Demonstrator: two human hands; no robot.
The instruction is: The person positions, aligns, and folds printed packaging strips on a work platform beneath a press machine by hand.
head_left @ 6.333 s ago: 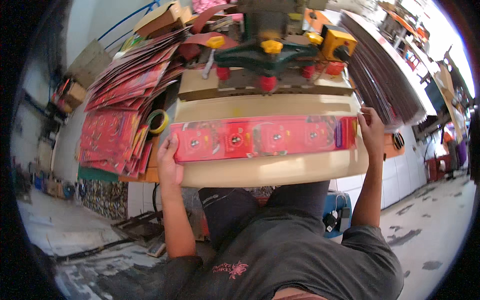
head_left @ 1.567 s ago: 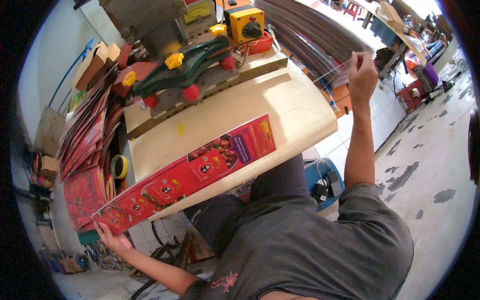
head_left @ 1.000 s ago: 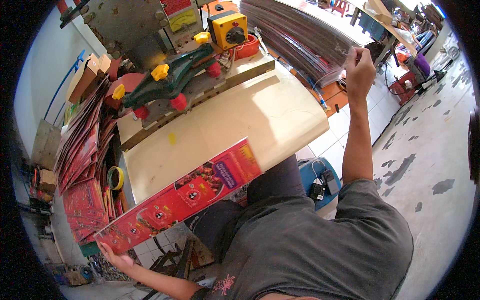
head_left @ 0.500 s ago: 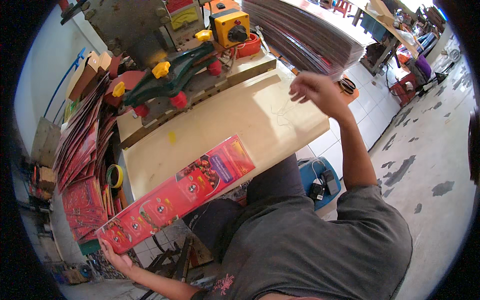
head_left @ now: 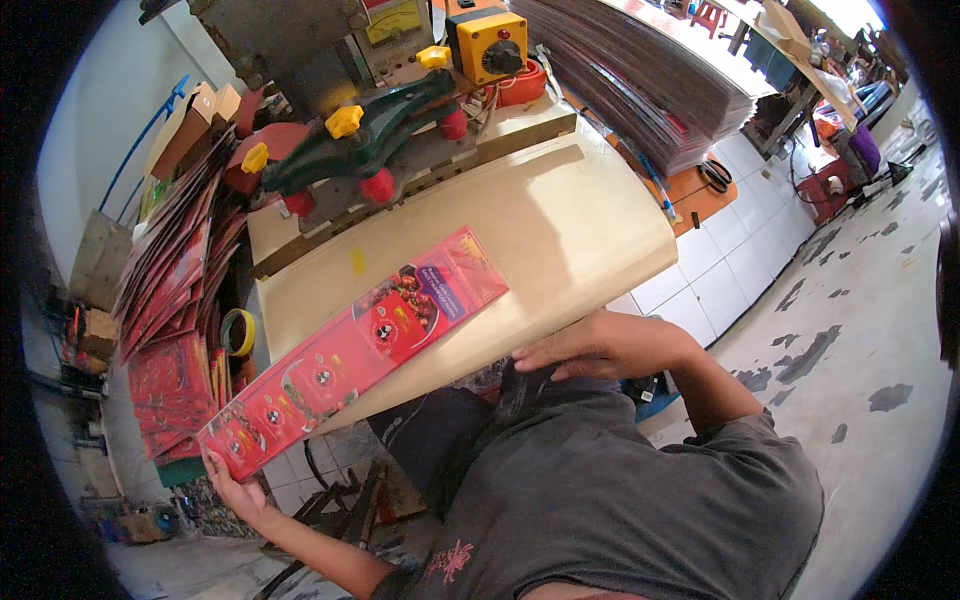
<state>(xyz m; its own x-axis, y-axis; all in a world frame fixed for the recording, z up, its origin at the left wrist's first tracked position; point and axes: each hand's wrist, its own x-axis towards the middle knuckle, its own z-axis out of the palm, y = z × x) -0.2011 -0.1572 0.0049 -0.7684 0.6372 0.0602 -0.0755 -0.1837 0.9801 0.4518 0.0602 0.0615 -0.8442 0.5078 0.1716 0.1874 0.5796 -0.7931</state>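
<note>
A long red printed plastic strip (head_left: 345,350) with food pictures lies slantwise across a cream-coloured work board (head_left: 590,215). Its near left end sticks out past the board, and there my left hand (head_left: 236,482) grips it, thumb on top. My right hand (head_left: 610,345) is at the board's front edge, above my lap, fingers stretched out and nothing visible in them. Behind the board stands a machine with a dark green clamp bar (head_left: 365,135), yellow knobs and red feet.
Stacked red printed sheets (head_left: 175,290) lean at the left, beside a yellow tape roll (head_left: 238,332). A yellow control box (head_left: 490,48) with a black dial sits at the back. Behind right is a tall stack of flat sheets (head_left: 650,90); black-handled scissors (head_left: 714,176) lie near it.
My right hand has come from the board's far right down to its front edge. Thin strands seen there on the board no longer show. My left hand keeps its grip on the strip.
</note>
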